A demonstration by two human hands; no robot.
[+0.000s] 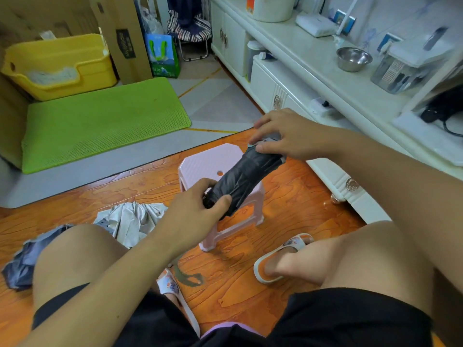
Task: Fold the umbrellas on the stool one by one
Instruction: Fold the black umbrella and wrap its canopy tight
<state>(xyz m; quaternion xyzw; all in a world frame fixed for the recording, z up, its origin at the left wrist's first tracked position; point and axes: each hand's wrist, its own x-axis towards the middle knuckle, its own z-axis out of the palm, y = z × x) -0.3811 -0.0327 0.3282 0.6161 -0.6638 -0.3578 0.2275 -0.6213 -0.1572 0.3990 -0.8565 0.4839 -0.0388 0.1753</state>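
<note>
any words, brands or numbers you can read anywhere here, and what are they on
Tall cardboard box: a dark label with pale lettering running sideways, too blurred to read.
Green and blue shopping bag: small print near the bottom, too small to read.
Orange-labelled white container on the cabinet: label illegible.
Black umbrella, pink stool, slippers: no text visible.

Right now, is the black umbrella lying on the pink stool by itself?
No, the left hand and right hand grip the black umbrella over the pink stool.
</note>
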